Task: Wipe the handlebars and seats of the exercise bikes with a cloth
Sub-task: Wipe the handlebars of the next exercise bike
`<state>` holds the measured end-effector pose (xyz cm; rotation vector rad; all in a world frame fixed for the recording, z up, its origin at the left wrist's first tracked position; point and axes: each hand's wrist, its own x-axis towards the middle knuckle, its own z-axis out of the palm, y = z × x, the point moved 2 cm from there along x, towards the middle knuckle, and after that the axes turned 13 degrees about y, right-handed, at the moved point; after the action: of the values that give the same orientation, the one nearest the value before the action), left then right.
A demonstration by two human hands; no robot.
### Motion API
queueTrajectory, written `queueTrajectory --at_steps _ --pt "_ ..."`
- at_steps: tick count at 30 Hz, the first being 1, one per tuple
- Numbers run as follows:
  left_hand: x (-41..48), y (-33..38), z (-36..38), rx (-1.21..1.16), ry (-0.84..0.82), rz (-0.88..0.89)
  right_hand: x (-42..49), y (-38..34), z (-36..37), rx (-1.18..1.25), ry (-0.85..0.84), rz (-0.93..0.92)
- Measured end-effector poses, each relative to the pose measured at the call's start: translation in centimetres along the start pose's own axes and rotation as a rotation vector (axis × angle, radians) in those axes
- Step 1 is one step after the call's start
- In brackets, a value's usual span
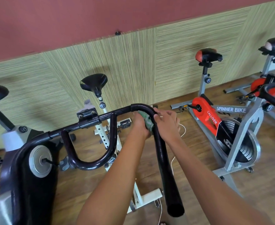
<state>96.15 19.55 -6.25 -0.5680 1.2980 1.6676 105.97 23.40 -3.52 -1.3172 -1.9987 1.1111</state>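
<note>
Curled left grip bunches green cloth against handlebar bend. Right grip, fingers straight, touches bar just opposite. Bar looks mid-wipe; stretch below grips probably not yet done. Black seat and red-backed seat, well beyond grips, likely left to do.

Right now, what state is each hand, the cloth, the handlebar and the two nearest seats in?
left hand: grips the cloth, pressing it against the handlebar.
right hand: rests on the handlebar's bend, fingers fairly straight.
cloth: bunched, held against the bar's inner side.
handlebar: both hands at its right bend.
black seat: on its post, untouched.
red-and-black seat: on its post, untouched.
</note>
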Motion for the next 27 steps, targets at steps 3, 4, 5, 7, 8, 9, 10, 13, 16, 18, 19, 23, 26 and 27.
queueTrajectory --at_steps 3,4,5,7,8,9,10,13,16,18,19,23,26,27 --pt "-2.2 0.0 -1.1 0.196 -0.046 0.085 -0.2 0.2 -0.3 -0.031 -0.038 0.013" --pt "-2.9 0.2 -1.5 0.27 -0.049 0.146 -0.6 0.5 -0.4 -0.031 -0.027 0.014" --pt "-3.6 0.5 -1.9 0.347 -0.035 0.221 -0.9 0.8 -0.4 -0.018 0.001 0.016" --pt "-4.1 1.1 -2.4 0.424 0.024 0.373 -1.5 1.5 -0.3 0.033 0.095 -0.021" --pt "-4.5 1.7 -2.5 0.403 0.042 0.427 -1.6 1.4 -0.3 0.071 0.138 -0.074" --pt "-5.2 2.3 -2.2 0.352 0.022 0.463 -1.3 1.2 -0.4 0.132 0.172 -0.13" --pt "-6.0 3.0 -1.8 0.289 -0.034 0.461 -1.0 0.6 -0.6 0.225 0.187 -0.167" --pt "-8.3 4.4 -0.3 0.128 -0.275 0.286 0.1 -2.4 -1.6 0.674 0.049 -0.014" --pt "-9.6 4.7 1.2 0.106 -0.372 0.2 0.6 -4.8 -2.5 1.028 -0.382 0.2" --pt "-10.1 4.5 1.8 0.187 -0.339 0.245 0.7 -4.9 -2.7 1.109 -0.538 0.32" --pt "-9.9 4.6 2.1 0.266 -0.26 0.331 0.9 -4.6 -2.4 1.142 -0.547 0.382" --pt "-8.2 6.7 1.2 0.746 0.141 1.013 2.1 -3.3 -1.6 1.159 -0.512 0.508" --pt "-4.8 9.1 -1.5 1.098 0.413 1.293 4.5 -4.1 -2.5 0.989 -0.48 0.47" --pt "-3.6 9.5 -2.6 1.251 0.511 1.29 5.7 -4.5 -2.9 0.907 -0.458 0.444"
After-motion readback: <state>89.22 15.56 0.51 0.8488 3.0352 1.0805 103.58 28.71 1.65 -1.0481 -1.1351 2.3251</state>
